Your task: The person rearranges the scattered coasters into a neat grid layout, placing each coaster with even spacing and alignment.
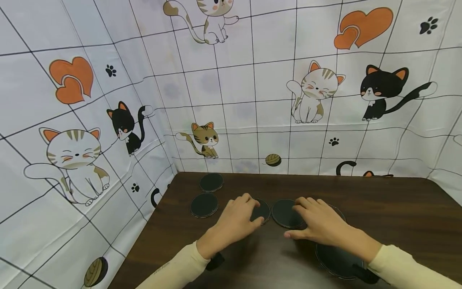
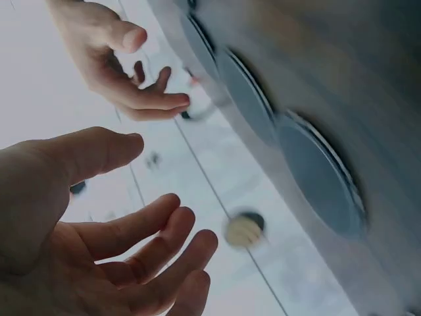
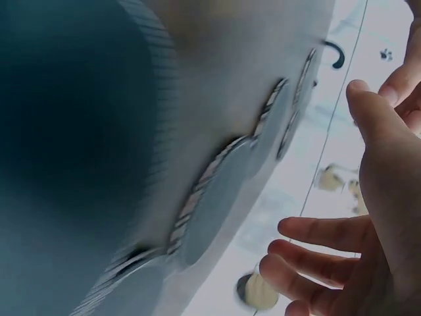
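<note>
Several dark green round flat mats lie on the brown table. My left hand (image 1: 236,216) hovers over one mat (image 1: 264,210), with fingers loosely bent and nothing between them. To its right is a second mat (image 1: 285,212), partly covered by my right hand (image 1: 319,220), whose thumb and fingers are spread with a gap between them. Under the right wrist sits a larger round mat (image 1: 333,261), and another mat's edge (image 1: 338,212) shows behind that hand. In the left wrist view, both hands appear raised off the table, the fingers relaxed and holding nothing.
Two more mats, one at the back (image 1: 211,182) and one just in front of it (image 1: 204,205), lie at the table's left side. A white curtain (image 1: 238,92) printed with cats and hearts hangs behind and left of the brown table (image 1: 404,208).
</note>
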The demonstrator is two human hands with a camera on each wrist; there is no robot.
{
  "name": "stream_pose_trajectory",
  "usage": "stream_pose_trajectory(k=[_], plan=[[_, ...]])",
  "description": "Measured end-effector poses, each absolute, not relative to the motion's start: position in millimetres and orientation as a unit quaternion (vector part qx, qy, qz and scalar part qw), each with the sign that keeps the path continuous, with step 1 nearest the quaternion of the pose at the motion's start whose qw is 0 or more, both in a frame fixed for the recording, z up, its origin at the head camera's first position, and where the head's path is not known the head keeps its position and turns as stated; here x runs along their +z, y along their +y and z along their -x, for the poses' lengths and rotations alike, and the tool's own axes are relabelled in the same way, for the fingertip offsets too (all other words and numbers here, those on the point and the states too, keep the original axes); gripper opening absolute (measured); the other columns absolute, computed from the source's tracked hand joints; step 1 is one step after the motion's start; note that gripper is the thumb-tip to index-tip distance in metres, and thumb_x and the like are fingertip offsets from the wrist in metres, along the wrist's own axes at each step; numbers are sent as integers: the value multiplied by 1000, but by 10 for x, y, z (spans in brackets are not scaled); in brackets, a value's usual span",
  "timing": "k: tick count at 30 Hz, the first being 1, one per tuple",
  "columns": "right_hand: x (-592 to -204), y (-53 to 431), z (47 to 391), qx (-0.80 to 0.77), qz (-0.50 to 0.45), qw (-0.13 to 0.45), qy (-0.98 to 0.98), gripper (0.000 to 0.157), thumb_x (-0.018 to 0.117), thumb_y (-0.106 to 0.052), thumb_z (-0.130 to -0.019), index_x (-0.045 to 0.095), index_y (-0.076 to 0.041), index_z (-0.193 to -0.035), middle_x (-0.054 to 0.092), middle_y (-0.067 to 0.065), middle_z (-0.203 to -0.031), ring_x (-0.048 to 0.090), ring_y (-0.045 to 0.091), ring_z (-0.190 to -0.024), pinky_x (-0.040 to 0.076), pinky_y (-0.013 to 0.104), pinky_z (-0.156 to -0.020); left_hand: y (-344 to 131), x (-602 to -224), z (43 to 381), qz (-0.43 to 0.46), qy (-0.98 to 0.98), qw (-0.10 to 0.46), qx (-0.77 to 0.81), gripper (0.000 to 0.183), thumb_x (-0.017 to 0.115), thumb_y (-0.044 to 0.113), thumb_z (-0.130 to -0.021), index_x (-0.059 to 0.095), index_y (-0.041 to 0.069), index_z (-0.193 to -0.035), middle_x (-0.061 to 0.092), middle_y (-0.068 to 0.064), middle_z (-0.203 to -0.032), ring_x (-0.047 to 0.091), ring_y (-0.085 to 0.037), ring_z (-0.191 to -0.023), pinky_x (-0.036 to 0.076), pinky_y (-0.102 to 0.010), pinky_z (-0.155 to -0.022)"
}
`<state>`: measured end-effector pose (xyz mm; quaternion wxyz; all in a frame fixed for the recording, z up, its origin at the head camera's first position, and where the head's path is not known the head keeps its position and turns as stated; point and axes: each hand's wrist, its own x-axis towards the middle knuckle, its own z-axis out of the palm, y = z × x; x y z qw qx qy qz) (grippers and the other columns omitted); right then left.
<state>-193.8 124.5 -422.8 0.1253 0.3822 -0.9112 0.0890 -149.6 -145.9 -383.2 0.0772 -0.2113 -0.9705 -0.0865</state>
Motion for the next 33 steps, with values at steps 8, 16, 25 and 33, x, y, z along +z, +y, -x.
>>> stream_pose_trajectory(k=[8, 16, 25, 33], plan=[[-4192, 647, 2217, 97, -425, 128, -891, 87, 54, -83, -85, 71, -5, -120, 61, 8, -120, 60, 28, -104, 48, 49, -88, -1985, -3925, 1655, 153, -976, 107, -110, 40, 76, 36, -94, 68, 8, -122, 61, -8, -111, 61, -28, -99, 48, -49, -87], [-4177, 106, 2543, 115, -399, 79, -906, 85, 59, -79, -85, 68, -7, -129, 58, 11, -128, 58, 32, -113, 45, 53, -95, -2536, -3964, 1951, 71, -993, 46, -83, 78, 85, 48, -82, 58, 1, -139, 54, -20, -125, 53, -41, -115, 41, -60, -95], [-4313, -492, 2658, 109, -395, 10, -912, 89, 64, -78, -82, 64, -7, -137, 52, 12, -140, 50, 33, -126, 39, 53, -103, -3006, -4165, 2075, 15, -996, -51, -67, 116, 83, 68, -72, 44, -12, -146, 43, -31, -141, 42, -49, -129, 32, -67, -102], [-4471, -962, 2630, 62, -399, -8, -915, 95, 62, -84, -79, 63, -9, -138, 52, 11, -136, 49, 32, -124, 37, 52, -105, -3191, -4213, 2030, -3, -995, -77, -59, 104, 88, 61, -70, 55, -14, -134, 51, -28, -125, 50, -47, -116, 37, -67, -98]])
